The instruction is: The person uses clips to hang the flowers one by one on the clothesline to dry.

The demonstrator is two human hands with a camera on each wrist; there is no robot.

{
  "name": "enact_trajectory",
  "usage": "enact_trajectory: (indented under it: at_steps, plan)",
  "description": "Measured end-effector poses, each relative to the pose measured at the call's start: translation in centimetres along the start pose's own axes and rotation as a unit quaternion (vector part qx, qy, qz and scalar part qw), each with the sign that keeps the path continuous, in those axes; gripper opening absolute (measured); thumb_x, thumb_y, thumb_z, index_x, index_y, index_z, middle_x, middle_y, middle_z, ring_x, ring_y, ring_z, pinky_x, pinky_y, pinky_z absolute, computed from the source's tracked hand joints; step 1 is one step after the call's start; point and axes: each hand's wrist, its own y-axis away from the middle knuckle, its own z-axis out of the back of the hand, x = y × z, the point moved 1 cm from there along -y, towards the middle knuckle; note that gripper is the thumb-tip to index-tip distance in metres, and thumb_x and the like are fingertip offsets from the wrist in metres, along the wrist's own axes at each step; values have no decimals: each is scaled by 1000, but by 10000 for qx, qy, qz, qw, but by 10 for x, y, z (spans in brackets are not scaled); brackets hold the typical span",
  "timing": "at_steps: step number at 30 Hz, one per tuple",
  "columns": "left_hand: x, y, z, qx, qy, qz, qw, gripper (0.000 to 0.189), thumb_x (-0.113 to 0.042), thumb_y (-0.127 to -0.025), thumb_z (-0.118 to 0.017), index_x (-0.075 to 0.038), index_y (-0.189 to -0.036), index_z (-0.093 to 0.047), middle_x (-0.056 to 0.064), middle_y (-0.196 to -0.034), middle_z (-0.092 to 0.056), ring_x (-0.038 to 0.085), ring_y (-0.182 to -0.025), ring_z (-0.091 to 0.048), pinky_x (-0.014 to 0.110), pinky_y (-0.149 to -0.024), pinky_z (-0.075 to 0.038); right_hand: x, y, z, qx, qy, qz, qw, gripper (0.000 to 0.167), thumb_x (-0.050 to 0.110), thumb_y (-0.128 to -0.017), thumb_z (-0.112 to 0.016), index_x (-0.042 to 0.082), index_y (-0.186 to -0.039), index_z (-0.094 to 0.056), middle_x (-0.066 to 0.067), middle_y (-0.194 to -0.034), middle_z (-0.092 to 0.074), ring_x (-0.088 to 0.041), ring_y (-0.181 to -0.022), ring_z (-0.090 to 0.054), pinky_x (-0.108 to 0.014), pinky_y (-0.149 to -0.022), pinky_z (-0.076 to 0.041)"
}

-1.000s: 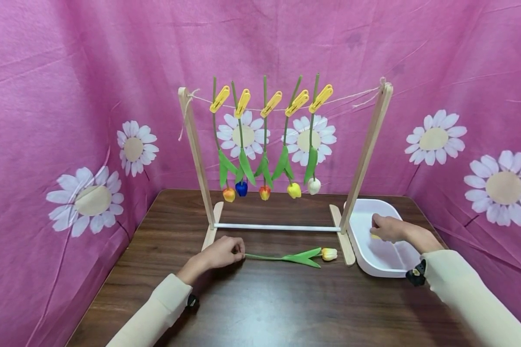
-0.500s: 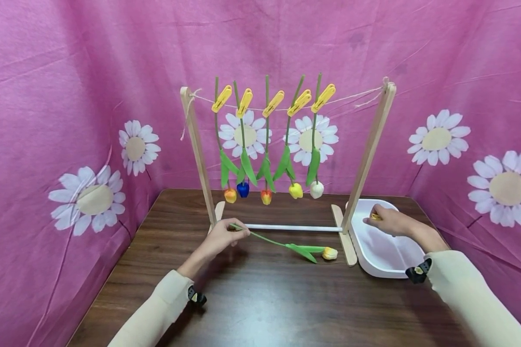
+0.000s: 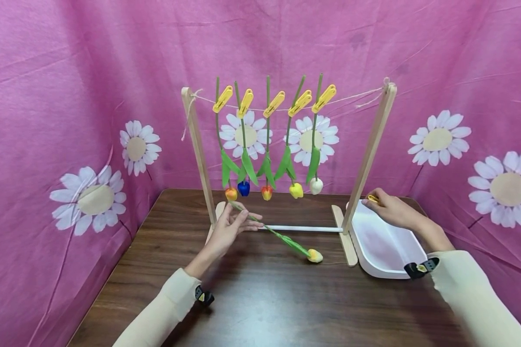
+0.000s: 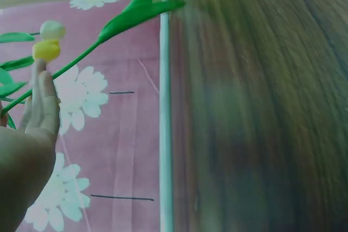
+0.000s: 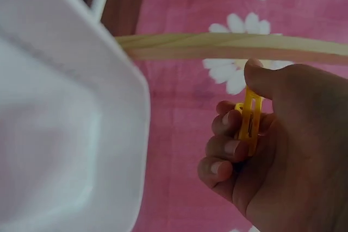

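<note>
My left hand (image 3: 230,229) pinches the stem of an artificial tulip (image 3: 314,256) with a pale yellow head, which slants down to the right above the table. In the left wrist view the tulip's green leaf (image 4: 128,17) shows beyond the fingers. Above the back of the white tray, my right hand (image 3: 390,208) grips a yellow clothespin (image 5: 250,123) between thumb and curled fingers. Behind the left hand, several tulips hang head down from a string (image 3: 351,99), each held by a yellow clothespin (image 3: 324,99).
A wooden frame with a left post (image 3: 198,154), a right post (image 3: 369,154) and a white crossbar (image 3: 304,229) carries the string. The white tray (image 3: 388,272) stands beside its right foot (image 3: 345,241). A pink cloth (image 3: 260,38) with printed daisies surrounds the dark wooden table (image 3: 286,308).
My left hand has picked the tulip's stem up off the table and raised it, tilting the flower. My right hand has lifted the clothespin up from inside the tray.
</note>
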Motion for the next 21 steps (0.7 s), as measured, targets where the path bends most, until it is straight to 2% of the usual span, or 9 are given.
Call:
enact_trajectory:
  at_steps: [4, 7, 12, 15, 18, 21]
  plan:
    - [-4, -4, -8, -249, 22, -44, 9997, 24, -2, -107, -61, 11, -124, -53, 31, -117, -74, 16, -96, -80, 40, -95, -64, 10, 1, 7, -157, -20, 9, 9999, 38, 32, -114, -52, -5, -124, -52, -13, -95, -62, -22, -83, -57, -33, -69, -47]
    - [-7, -7, -14, -241, -114, -143, 9995, 29, -1, -106, -61, 21, -124, -53, 37, -118, -70, 15, -93, -80, 41, -93, -65, 16, 0, 12, -492, 67, 190, 9986, 33, 29, -111, -59, -3, -121, -57, -12, -95, -64, -20, -82, -57, -31, -69, -47]
    - [-13, -13, -25, 119, -540, -382, 9977, 27, -9, -114, -49, 15, -126, -48, 41, -121, -68, 23, -95, -82, 58, -90, -63, 28, 2, 22, -1342, 259, 689, 9882, 27, 24, -103, -73, -1, -115, -71, -9, -92, -58, -17, -83, -48, -29, -68, -41]
    - [-16, -17, -33, 201, -701, -289, 9969, 25, -7, -112, -54, 12, -126, -54, 38, -120, -70, 20, -93, -81, 56, -92, -63, 35, 5, 31, -1718, 211, 740, 9821, 27, 24, -99, -78, 2, -114, -72, -7, -88, -55, -12, -77, -46, -26, -64, -38]
    - [-20, -22, -42, 143, -852, -148, 9962, 22, -5, -107, -62, 9, -123, -64, 34, -118, -72, 13, -89, -79, 48, -94, -64, 42, 7, 40, -1953, -17, 717, 9781, 27, 21, -97, -81, 4, -115, -70, -8, -86, -63, -2, -72, -50, -20, -60, -41]
    - [-24, -29, -51, 119, -1056, -181, 9942, 19, -6, -106, -65, 6, -120, -69, 29, -116, -75, 14, -86, -79, 47, -91, -65, 50, 10, 47, -2121, -227, 650, 9748, 27, 21, -97, -81, 4, -115, -69, -12, -89, -69, 6, -73, -53, -13, -63, -43]
